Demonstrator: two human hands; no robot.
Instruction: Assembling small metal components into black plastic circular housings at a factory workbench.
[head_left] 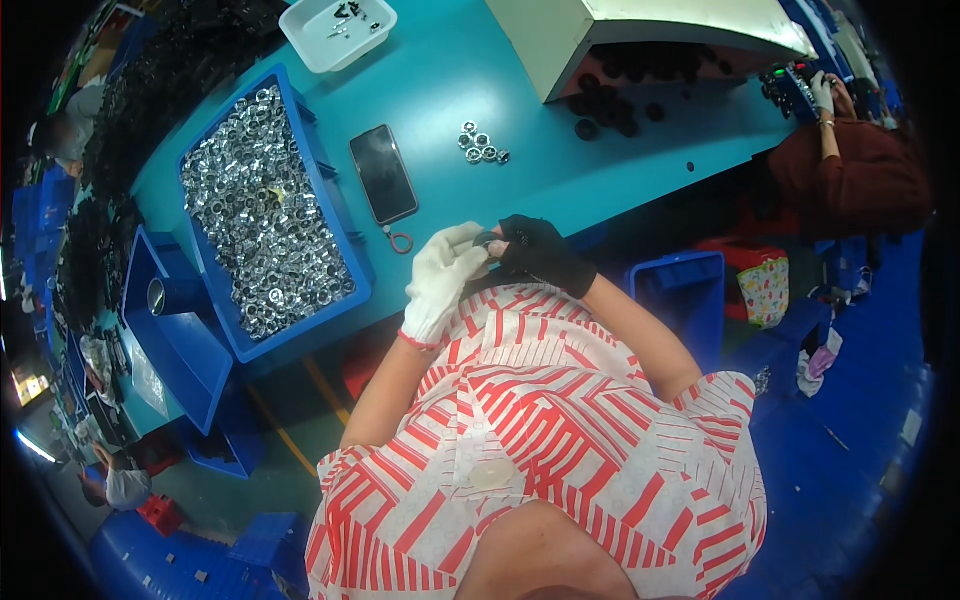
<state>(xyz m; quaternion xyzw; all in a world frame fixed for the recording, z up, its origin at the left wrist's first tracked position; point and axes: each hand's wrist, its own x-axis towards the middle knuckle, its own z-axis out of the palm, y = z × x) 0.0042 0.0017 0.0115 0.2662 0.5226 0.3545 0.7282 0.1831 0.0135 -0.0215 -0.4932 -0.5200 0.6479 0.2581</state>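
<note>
The white-gloved left hand (443,277) and black-gloved right hand (541,254) pinch a small dark ringlike part (486,240) directly between their fingertips, neither clearly nearer; its axis is unclear.

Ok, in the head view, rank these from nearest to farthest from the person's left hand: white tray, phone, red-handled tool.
From the white-gloved left hand:
1. Red-handled tool, just beyond the hand, to its left.
2. Phone, farther up the table, also left.
3. White tray, at the picture's top, left of the hand.
</note>
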